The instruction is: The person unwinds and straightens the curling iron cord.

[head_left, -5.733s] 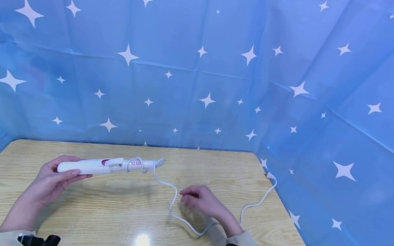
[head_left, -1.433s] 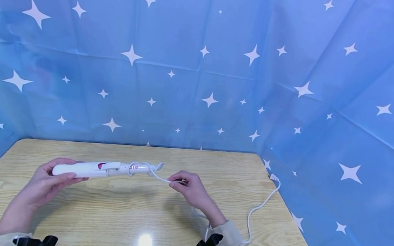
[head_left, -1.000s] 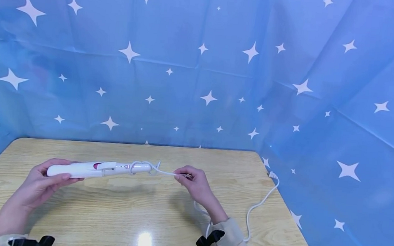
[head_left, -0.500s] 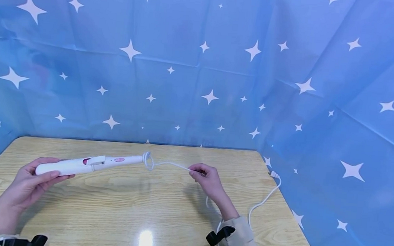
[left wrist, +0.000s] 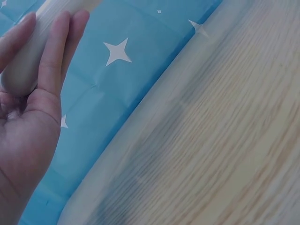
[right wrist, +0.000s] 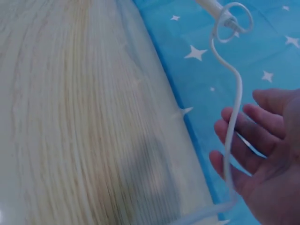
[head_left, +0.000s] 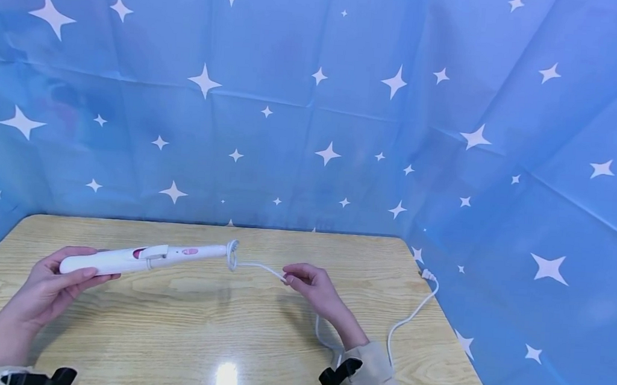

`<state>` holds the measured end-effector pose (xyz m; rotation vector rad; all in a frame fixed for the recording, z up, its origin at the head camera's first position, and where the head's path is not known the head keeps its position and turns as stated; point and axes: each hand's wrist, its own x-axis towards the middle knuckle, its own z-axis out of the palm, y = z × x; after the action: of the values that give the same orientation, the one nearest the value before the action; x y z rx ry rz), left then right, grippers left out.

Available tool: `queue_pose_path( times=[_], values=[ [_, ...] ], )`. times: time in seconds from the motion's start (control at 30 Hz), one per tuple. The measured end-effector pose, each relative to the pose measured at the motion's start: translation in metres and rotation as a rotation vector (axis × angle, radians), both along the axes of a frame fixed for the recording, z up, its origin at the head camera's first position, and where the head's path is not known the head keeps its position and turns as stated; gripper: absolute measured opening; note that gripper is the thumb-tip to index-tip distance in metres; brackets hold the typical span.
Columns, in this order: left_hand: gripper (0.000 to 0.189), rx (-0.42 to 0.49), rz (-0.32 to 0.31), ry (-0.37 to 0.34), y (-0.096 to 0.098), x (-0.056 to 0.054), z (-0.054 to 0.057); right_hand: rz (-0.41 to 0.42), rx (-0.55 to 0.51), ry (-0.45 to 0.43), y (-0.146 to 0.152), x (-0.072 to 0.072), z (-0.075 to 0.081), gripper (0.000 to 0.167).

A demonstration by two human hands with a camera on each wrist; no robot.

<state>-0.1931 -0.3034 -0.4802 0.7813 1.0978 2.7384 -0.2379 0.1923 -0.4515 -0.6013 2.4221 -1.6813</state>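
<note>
A white hair curling iron (head_left: 110,260) with pink accents is held above the table, tilted slightly up to the right. My left hand (head_left: 47,290) grips its thick rounded end between thumb and fingers; the left wrist view shows the fingers (left wrist: 52,56) wrapped along that end. A white cord (head_left: 259,266) leaves the iron's slim end, with a small loop hanging there. My right hand (head_left: 319,291) is beside the cord, to the right of the iron. In the right wrist view the cord (right wrist: 238,93) lies across loosely bent fingers (right wrist: 253,133), and the thumb stands apart from it.
The cord runs on beneath the right forearm and over the wooden table (head_left: 210,330) to a white plug (head_left: 427,275) at the right edge. A blue star-patterned curtain (head_left: 274,81) hangs behind and to the right. Black cameras (head_left: 340,375) sit on both wrists.
The cord loops wound round the iron's slim part have come off, leaving one loop at its end. Since half a second ago, the right hand has shifted slightly left and the cord has slackened.
</note>
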Motion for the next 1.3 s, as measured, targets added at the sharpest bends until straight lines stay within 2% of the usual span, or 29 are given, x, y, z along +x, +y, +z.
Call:
queue_pose_path(
  times=[0.23, 0.37, 0.5, 0.77, 1.0, 1.3],
  values=[
    [0.056, -0.085, 0.022, 0.020, 0.007, -0.002, -0.001, 0.070, 0.000, -0.020, -0.021, 0.004, -0.003, 0.041],
    [0.054, -0.148, 0.031, 0.005, 0.010, -0.002, 0.000, 0.119, 0.028, 0.009, -0.039, 0.005, -0.006, 0.049],
    [0.051, -0.183, 0.039, -0.015, 0.012, -0.002, 0.002, 0.144, 0.053, 0.021, -0.053, 0.005, -0.009, 0.050],
    [0.051, -0.189, 0.044, -0.017, 0.011, -0.001, 0.003, 0.179, 0.023, -0.048, -0.067, 0.006, -0.019, 0.044],
    [0.053, -0.179, 0.044, -0.003, 0.011, 0.000, 0.003, 0.150, 0.012, -0.031, -0.070, 0.010, -0.020, 0.035],
    [0.053, -0.119, 0.024, -0.029, 0.014, -0.001, 0.002, 0.105, -0.023, -0.010, -0.071, 0.014, -0.022, 0.028]
  ],
)
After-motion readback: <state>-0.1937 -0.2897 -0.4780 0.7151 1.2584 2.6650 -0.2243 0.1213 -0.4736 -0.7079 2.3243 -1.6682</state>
